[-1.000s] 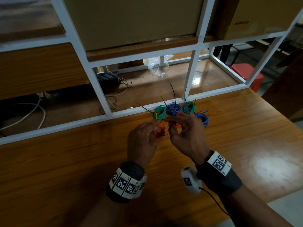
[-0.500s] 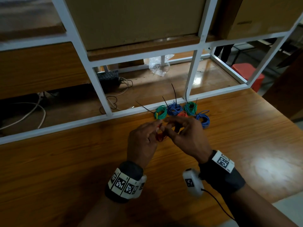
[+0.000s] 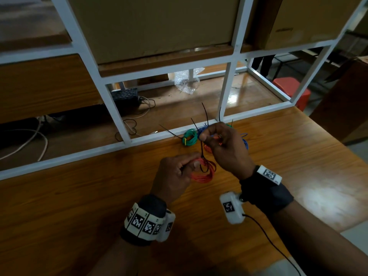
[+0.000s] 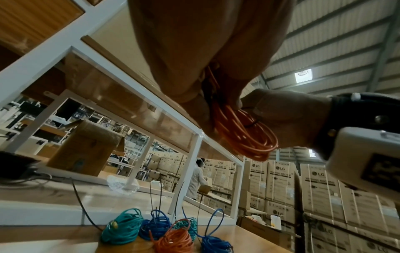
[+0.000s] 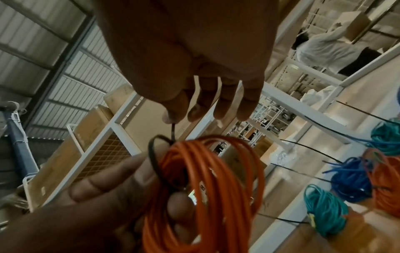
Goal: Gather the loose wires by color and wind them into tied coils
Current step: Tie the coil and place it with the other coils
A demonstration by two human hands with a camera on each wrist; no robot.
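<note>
an orange coil (image 3: 203, 172) is held just above the table (image 3: 79, 196) by the left hand (image 3: 175, 176), its strands pinched between thumb and fingers. a black tie (image 5: 155, 159) is looped loosely around the strands, and its tail is pinched by the right hand (image 3: 225, 144) between thumb and forefinger, the other fingers hanging relaxed. the loop is seen to be wide open yet, so the cinching is judged unfinished.

several risks are judged from this. if the tail is pulled off-line, the coil could be dragged out of the left pinch and the turns sprung loose. if some strands are left outside the loop, a partly bound coil would result; whether all strands are enclosed cannot be told. the thin tail could be let slip from the fingertips. the right hand is held close over the finished coils, and they could be knocked or their upright tie tails snagged.

those coils are laid together at the table's far edge by the white frame (image 3: 139, 140): a green coil (image 3: 190, 137), a blue coil (image 4: 154, 229), another orange one (image 4: 175, 241), and further green and blue ones behind.

on the stacked cartons (image 4: 279, 181) beyond, "lg" and "washing machine" can be read. square coded markers are worn on both wristbands; nothing else legible is found.
</note>
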